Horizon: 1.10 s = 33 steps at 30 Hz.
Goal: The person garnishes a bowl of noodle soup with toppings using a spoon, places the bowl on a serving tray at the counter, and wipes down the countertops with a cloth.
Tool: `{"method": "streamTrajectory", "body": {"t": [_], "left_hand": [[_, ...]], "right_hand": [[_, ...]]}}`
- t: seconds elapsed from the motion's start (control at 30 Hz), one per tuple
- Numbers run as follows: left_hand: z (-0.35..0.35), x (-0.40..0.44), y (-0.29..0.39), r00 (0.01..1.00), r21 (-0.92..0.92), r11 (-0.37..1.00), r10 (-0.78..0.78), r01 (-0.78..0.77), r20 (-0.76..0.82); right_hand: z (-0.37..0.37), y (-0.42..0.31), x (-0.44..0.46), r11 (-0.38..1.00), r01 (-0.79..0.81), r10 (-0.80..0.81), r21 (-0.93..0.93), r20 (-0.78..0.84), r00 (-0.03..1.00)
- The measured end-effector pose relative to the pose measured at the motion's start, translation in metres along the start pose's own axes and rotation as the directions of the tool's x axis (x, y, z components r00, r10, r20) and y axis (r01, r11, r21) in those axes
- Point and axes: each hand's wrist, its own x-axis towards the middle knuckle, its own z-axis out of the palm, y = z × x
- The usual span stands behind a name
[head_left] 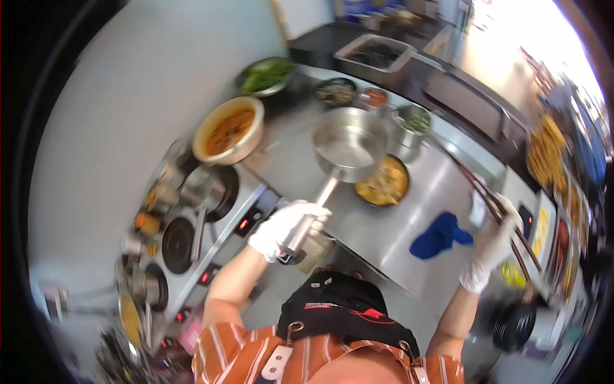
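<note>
The white-gloved left grip (294, 225) is closed, fingers curled tight; below it, the bare left forearm (235, 280) slants back toward the body. Well apart to its right, the gloved right grip (496, 243) is closed too, the right forearm (458, 317) running steeply below it.

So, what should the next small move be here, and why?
Probably to ease the pan clear of the bowl with the left hand. That hand grips the pan's handle, no solid food shows in the pan, the bowl holds food, and the pan hides part of it in this view. The right hand has the chopsticks off to the side.
</note>
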Motion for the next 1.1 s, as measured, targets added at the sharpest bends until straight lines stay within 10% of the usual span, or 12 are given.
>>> {"method": "streamTrajectory", "body": {"t": [0.07,0.17,0.43,0.47,0.5,0.6,0.7,0.73,0.77,0.8,1.1], "left_hand": [[-0.005,-0.032,-0.021,0.997,-0.355,0.933,-0.036,0.058,0.071],[-0.027,-0.085,-0.055,0.995,-0.220,0.971,0.100,-0.098,-0.005],[-0.096,-0.274,-0.137,0.862,-0.155,0.922,0.258,-0.355,-0.435],[-0.102,-0.295,-0.149,0.827,-0.166,0.906,0.265,-0.390,-0.496],[-0.109,-0.314,-0.162,0.790,-0.174,0.889,0.268,-0.423,-0.551],[-0.137,-0.357,-0.197,0.651,-0.177,0.818,0.283,-0.547,-0.704],[-0.166,-0.391,-0.222,0.556,-0.185,0.736,0.296,-0.651,-0.777],[-0.178,-0.403,-0.232,0.554,-0.189,0.740,0.285,-0.646,-0.782],[-0.184,-0.413,-0.237,0.541,-0.198,0.723,0.278,-0.662,-0.793],[-0.191,-0.422,-0.241,0.529,-0.208,0.703,0.273,-0.680,-0.804],[-0.305,-0.431,-0.152,0.808,-0.226,0.896,0.205,-0.382,-0.552]], "right_hand": [[0.012,0.009,0.008,0.960,-0.124,0.125,0.250,0.010,0.992],[0.043,0.035,0.013,0.767,-0.366,0.327,0.528,0.168,0.930],[0.271,-0.024,-0.113,0.693,-0.581,0.291,0.426,0.573,0.766],[0.299,-0.041,-0.140,0.948,-0.282,0.140,0.145,0.605,0.784],[0.322,-0.049,-0.166,0.817,-0.518,0.250,0.255,0.652,0.716],[0.398,-0.033,-0.263,0.942,-0.173,-0.110,0.287,0.753,0.649],[0.476,0.003,-0.344,0.768,0.255,-0.640,0.587,0.697,0.323],[0.493,0.014,-0.366,0.869,0.069,-0.493,0.489,0.852,0.173],[0.514,0.020,-0.376,0.650,0.465,-0.668,0.601,0.743,-0.028],[0.531,0.028,-0.388,0.587,0.533,-0.653,0.610,0.745,-0.134],[0.569,0.119,-0.433,0.647,0.620,-0.460,0.444,0.876,-0.148]]}}
